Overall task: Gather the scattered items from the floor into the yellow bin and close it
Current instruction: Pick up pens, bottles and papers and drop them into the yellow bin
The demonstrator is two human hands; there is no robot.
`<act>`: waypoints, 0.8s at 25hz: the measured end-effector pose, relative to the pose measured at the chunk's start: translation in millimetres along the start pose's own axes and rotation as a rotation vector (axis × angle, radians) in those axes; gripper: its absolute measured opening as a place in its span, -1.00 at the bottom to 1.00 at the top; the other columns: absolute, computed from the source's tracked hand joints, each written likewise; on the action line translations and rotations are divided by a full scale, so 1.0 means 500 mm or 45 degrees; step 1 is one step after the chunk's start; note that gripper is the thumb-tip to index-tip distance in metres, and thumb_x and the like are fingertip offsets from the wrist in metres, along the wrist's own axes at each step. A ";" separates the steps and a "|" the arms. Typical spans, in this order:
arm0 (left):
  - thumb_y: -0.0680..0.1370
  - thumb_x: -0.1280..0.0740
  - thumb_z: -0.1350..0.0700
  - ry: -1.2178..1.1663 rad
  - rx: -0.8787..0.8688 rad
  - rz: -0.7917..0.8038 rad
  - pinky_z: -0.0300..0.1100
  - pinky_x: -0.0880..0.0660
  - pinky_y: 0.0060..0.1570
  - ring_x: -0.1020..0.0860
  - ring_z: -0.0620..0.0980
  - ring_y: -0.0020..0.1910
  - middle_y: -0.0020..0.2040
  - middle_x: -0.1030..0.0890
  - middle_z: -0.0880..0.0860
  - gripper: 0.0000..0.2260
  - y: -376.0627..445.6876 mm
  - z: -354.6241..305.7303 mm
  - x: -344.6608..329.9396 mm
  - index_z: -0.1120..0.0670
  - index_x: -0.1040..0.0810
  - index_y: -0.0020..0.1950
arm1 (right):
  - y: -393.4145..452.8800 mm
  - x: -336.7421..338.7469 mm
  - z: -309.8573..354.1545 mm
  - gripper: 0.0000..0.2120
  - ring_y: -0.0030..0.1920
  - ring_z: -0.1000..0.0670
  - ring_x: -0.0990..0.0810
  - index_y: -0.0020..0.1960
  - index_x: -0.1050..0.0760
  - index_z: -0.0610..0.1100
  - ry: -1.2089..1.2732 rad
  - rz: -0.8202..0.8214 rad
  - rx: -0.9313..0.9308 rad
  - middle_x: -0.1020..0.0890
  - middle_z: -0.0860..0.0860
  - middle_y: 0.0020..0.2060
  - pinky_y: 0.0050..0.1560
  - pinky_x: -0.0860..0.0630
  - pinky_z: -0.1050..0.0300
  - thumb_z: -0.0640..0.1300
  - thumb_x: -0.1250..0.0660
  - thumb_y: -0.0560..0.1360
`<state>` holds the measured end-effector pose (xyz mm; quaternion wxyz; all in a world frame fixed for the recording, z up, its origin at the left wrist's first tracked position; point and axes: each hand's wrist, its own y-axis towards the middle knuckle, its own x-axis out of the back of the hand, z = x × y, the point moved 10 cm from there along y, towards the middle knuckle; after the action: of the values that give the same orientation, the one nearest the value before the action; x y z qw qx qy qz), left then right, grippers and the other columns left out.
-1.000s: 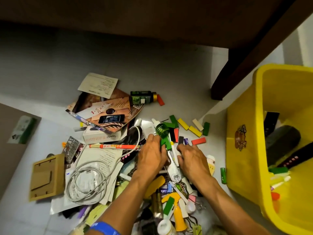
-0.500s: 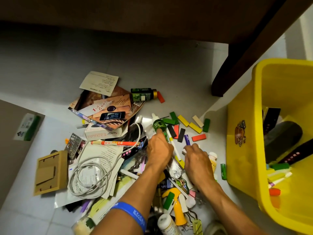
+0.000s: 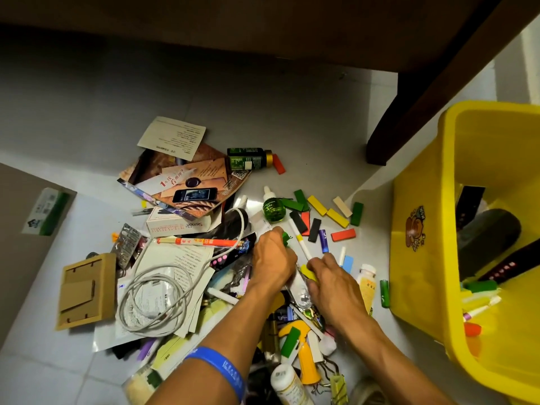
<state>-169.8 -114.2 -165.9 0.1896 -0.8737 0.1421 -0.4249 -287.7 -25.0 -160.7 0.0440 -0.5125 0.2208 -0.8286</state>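
The yellow bin (image 3: 420,276) stands open at the right with several items inside. A pile of small items covers the floor in the middle. My left hand (image 3: 273,260) is closed around small green pieces (image 3: 286,239). Beside it, my right hand (image 3: 333,283) pinches a yellow block (image 3: 308,271). A white marker (image 3: 301,241) lies between the hands. Colored blocks (image 3: 336,217) and a green glass bottle (image 3: 273,210) lie just beyond my fingers.
A coiled white cable (image 3: 155,299), papers, a magazine (image 3: 187,182) and a cardboard piece (image 3: 84,290) lie at the left. A dark green bottle (image 3: 248,159) rests further back. A dark wooden table leg (image 3: 409,112) rises behind the bin. More bottles and clips lie near my forearms.
Both hands drew back toward me from the block cluster. My left hand now shows green pieces in its grip, and my right hand has closed on a yellow block.
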 end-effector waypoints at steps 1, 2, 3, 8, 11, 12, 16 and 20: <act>0.48 -0.30 0.19 -0.035 -0.022 -0.040 -0.20 -0.39 -0.37 -0.52 0.06 -0.25 -0.27 -0.53 0.03 -0.97 -0.003 -0.003 0.011 0.12 -0.49 -0.16 | 0.001 -0.005 0.010 -0.78 0.02 -0.08 -0.55 0.22 -0.45 -0.06 -0.090 -0.002 0.007 -0.47 -0.02 0.13 -0.05 -0.53 0.06 -0.12 -0.26 0.57; 0.50 -0.28 0.17 -0.077 -0.048 -0.082 -0.26 -0.30 -0.43 -0.48 0.01 -0.31 -0.32 -0.49 -0.01 -0.94 -0.005 -0.007 0.022 0.11 -0.47 -0.17 | 0.002 -0.008 0.019 -0.79 0.02 -0.09 -0.54 0.21 -0.46 -0.08 -0.143 -0.009 0.014 -0.47 -0.04 0.13 -0.05 -0.52 0.05 -0.14 -0.25 0.58; 0.52 -0.26 0.15 -0.135 -0.069 -0.087 -0.30 -0.26 -0.45 -0.46 -0.05 -0.35 -0.35 -0.46 -0.06 -0.96 -0.007 -0.012 0.028 0.08 -0.47 -0.13 | 0.003 -0.010 0.024 -0.79 0.04 -0.09 -0.53 0.20 -0.48 -0.09 -0.158 -0.019 0.019 -0.47 -0.05 0.13 -0.04 -0.52 0.04 -0.16 -0.25 0.58; 0.51 -0.17 0.08 -0.559 -0.192 0.093 -0.26 -0.36 -0.47 -0.42 -0.14 -0.48 -0.34 -0.57 0.01 -0.78 -0.008 -0.073 0.019 -0.17 -0.45 0.10 | -0.002 -0.003 0.013 -0.84 0.03 -0.07 -0.50 0.06 -0.45 -0.10 -0.019 -0.066 -0.006 -0.52 -0.02 -0.01 -0.16 -0.38 0.14 -0.18 -0.28 0.48; 0.56 -0.15 0.26 -0.726 -0.115 0.110 -0.15 -0.56 -0.19 -0.60 0.01 -0.22 -0.13 -0.63 0.11 -0.75 0.028 -0.110 0.028 -0.01 -0.49 0.12 | -0.016 -0.012 0.001 -0.79 -0.04 -0.05 -0.52 0.10 -0.41 -0.04 0.102 -0.012 -0.067 -0.56 0.00 -0.08 -0.19 -0.37 0.16 -0.15 -0.27 0.47; 0.55 -0.14 0.33 -0.690 -0.126 0.123 -0.11 -0.57 -0.14 -0.60 0.06 -0.17 -0.09 -0.61 0.12 -0.72 0.047 -0.128 0.034 0.04 -0.51 0.11 | -0.021 -0.014 -0.006 -0.80 -0.07 -0.04 -0.54 0.09 -0.42 -0.02 0.189 -0.003 -0.114 -0.56 0.01 -0.09 -0.19 -0.39 0.14 -0.12 -0.27 0.47; 0.49 -0.22 0.29 0.150 -0.460 0.098 -0.13 -0.49 -0.19 -0.57 0.13 -0.10 -0.06 -0.59 0.14 -0.80 0.107 -0.205 0.050 0.16 -0.58 0.03 | -0.030 -0.025 -0.098 -0.88 -0.29 -0.03 -0.57 -0.17 -0.46 0.01 0.953 -0.024 -0.643 -0.57 0.04 -0.28 -0.35 -0.43 0.11 -0.15 -0.18 0.48; 0.49 -0.26 0.33 0.509 -0.477 0.044 -0.02 -0.48 -0.10 -0.55 0.22 -0.04 0.10 -0.43 0.17 -0.82 0.111 -0.206 0.032 0.18 -0.55 0.04 | -0.013 0.010 -0.166 -0.92 -0.36 -0.06 -0.48 -0.24 -0.45 -0.07 1.175 -0.238 -0.938 -0.51 -0.04 -0.37 -0.37 -0.37 0.06 -0.22 -0.22 0.37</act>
<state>-246.9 -191.7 -121.7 0.0002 -0.7899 0.2675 -0.5518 -361.3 6.2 -185.2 -0.3102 -0.0985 0.4439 -0.8349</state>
